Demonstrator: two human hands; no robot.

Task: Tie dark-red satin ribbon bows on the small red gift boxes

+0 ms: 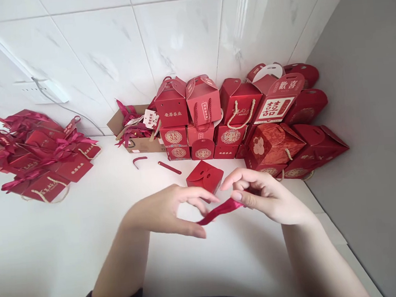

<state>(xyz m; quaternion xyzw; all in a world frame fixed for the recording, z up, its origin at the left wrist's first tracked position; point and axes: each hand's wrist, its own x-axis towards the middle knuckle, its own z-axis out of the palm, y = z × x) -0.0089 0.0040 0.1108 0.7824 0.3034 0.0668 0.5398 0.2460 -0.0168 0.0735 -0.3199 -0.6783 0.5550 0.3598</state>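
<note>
Above the white table, a dark red satin ribbon [221, 210] stretches between my two hands. The thumb and fingers of my right hand [263, 193] pinch its right end. My left hand [170, 212] has thumb and index finger spread apart; the ribbon's other end passes close behind that thumb, and whether it touches the fingers is hard to see. Just beyond the hands sits a small red gift box [205, 177] with its top flaps folded over, partly covered by my fingers.
Red gift boxes [172, 111] stand stacked against the tiled wall, some with rope handles. A cardboard carton [146, 145] holds ribbons and tags. Two red strips [170, 167] lie nearby. Ribbon-tied boxes [45, 185] are heaped at left. A grey panel [363, 121] bounds the right side.
</note>
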